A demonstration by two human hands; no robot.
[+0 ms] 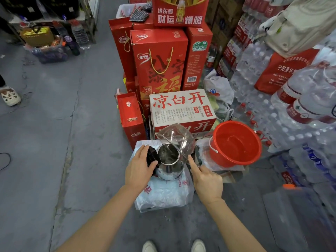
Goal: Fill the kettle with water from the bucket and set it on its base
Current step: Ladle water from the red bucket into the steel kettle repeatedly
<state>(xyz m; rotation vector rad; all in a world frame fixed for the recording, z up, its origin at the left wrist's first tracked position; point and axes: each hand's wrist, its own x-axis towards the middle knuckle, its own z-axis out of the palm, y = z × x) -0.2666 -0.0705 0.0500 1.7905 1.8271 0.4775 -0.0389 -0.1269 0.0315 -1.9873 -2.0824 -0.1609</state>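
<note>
A steel kettle (170, 169) stands on a plastic-wrapped pack (163, 193) with its black lid (151, 155) flipped open. My left hand (139, 169) grips the kettle at the lid and handle side. My right hand (206, 179) holds a clear plastic scoop (177, 138), index finger stretched along its edge. The scoop is tipped over the kettle's mouth, and water shows inside the kettle. The red bucket (227, 158) stands just right of the kettle with water in it. I cannot see the kettle's base.
A white carton (181, 108) and red gift boxes (160, 60) stack up right behind the kettle. Shrink-wrapped water bottle packs (300, 124) fill the right side. Grey concrete floor (54, 124) lies to the left, with a shoe (10, 96) at its edge.
</note>
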